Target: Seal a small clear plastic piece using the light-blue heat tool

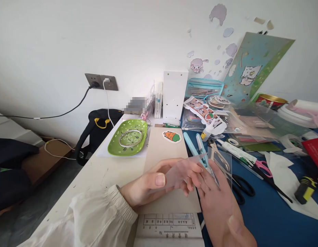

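Note:
My left hand [151,183] is closed, its thumb and fingers pinching a clear plastic sheet [178,171] that slants up to the right. Behind clear plastic, my right hand [219,202] has long fingers reaching toward the left fingertips, with its thumb bent in over the palm side. Whether both hands hold one bent sheet or two separate ones, I cannot tell. Below the hands lies a beige board [159,151] with a carrot sticker [172,137] near its far end. Light-blue-handled scissors [191,145] and a metal-handled tool [219,152] are beside the right fingers.
A green tray [115,147] holding a pale ring [130,138] stands at left. Printed paper [171,226] lies nearest me. On the blue mat are black scissor handles [242,188], pink-handled scissors [263,168] and a yellow-black marker [305,189]. A white box [175,96] stands behind.

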Motion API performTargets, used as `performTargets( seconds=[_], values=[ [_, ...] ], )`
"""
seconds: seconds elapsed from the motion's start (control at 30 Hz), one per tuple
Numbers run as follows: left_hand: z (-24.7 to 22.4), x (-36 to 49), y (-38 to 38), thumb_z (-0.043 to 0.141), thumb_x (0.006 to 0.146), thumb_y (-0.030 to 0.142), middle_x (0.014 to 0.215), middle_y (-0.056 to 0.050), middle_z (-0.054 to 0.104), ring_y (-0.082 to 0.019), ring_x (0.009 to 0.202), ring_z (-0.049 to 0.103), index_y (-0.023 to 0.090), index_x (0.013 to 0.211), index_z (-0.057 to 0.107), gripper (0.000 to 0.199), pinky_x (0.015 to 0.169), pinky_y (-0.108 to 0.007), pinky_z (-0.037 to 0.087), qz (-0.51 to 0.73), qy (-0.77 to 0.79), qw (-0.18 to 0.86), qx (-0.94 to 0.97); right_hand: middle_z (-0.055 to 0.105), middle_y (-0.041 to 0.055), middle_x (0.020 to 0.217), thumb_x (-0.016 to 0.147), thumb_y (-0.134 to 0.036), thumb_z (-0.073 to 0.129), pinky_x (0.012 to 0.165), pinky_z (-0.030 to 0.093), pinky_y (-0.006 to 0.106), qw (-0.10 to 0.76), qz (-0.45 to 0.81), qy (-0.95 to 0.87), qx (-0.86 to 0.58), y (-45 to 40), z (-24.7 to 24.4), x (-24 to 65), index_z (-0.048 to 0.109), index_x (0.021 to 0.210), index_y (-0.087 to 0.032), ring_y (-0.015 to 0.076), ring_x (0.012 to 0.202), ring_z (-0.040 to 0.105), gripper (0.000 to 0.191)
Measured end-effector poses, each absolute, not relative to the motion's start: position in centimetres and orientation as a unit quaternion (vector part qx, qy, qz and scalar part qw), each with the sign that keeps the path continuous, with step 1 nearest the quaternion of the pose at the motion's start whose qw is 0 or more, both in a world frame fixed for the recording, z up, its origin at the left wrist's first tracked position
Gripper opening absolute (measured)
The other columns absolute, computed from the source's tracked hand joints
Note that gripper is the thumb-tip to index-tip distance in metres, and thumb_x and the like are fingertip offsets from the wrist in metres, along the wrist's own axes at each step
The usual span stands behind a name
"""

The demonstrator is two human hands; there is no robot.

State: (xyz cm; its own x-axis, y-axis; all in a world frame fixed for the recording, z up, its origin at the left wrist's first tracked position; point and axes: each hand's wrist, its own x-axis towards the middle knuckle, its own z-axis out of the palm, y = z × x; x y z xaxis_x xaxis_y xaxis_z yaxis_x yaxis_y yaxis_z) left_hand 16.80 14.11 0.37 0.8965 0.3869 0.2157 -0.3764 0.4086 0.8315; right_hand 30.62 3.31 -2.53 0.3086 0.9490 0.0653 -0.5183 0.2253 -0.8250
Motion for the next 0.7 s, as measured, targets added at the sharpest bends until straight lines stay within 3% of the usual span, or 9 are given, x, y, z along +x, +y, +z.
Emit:
performTargets(
  seconds=[0.2,0.3,0.37,0.53,0.7],
  values=[
    [0.4,17.1,13.9,0.057,0.074,0.062,0.104,-0.014,0.061,-0.026,0.094,0.053,0.012,0.122,0.06,0.069,0.084,-0.036,0.038,0.255,0.008,0.831,0.494,0.044,0.011,0.145,0.071,-0.062,0.064,0.101,0.037,0.058,0.721,0.502,-0.319,-0.356,3.6,-3.2,30.6,0.033,0.141,-0.032,0.0364,0.134,0.037,0.083],
    [0.5,17.5,13.7,0.045,0.082,0.066,0.113,-0.018,0.062,-0.029,0.103,0.056,0.011,0.119,0.06,0.069,0.093,-0.042,0.038,0.267,0.04,0.841,0.468,0.043,0.0106,0.146,0.071,-0.057,0.069,0.102,0.038,0.054,0.737,0.437,-0.364,-0.364,3.8,-3.4,30.1,0.033,0.141,-0.031,0.0349,0.135,0.036,0.083],
    [0.5,17.5,13.6,0.049,0.08,0.067,0.122,-0.02,0.06,-0.031,0.11,0.056,0.012,0.12,0.058,0.069,0.097,-0.046,0.037,0.275,0.069,0.843,0.458,0.04,0.0095,0.147,0.072,-0.051,0.071,0.105,0.036,0.052,0.735,0.396,-0.39,-0.387,3.9,-3.4,29.7,0.031,0.142,-0.031,0.0328,0.137,0.032,0.083],
    [0.7,17.2,13.6,0.079,0.067,0.041,0.138,-0.021,0.05,-0.035,0.126,0.047,0.015,0.121,0.053,0.065,0.106,-0.054,0.03,0.277,0.113,0.829,0.472,0.031,0.0077,0.151,0.076,-0.041,0.07,0.112,0.022,0.055,0.698,0.373,-0.41,-0.453,3.7,-2.9,28.8,0.025,0.143,-0.033,0.0311,0.141,0.024,0.081],
    [1.1,17.3,13.5,0.081,0.065,0.027,0.137,-0.016,0.052,-0.033,0.129,0.045,0.019,0.115,0.056,0.056,0.108,-0.053,0.029,0.281,0.119,0.818,0.487,0.031,0.0074,0.151,0.072,-0.031,0.074,0.111,0.027,0.053,0.684,0.351,-0.413,-0.488,3.6,-2.7,28.4,0.024,0.145,-0.032,0.0323,0.141,0.024,0.089]
  ],
)
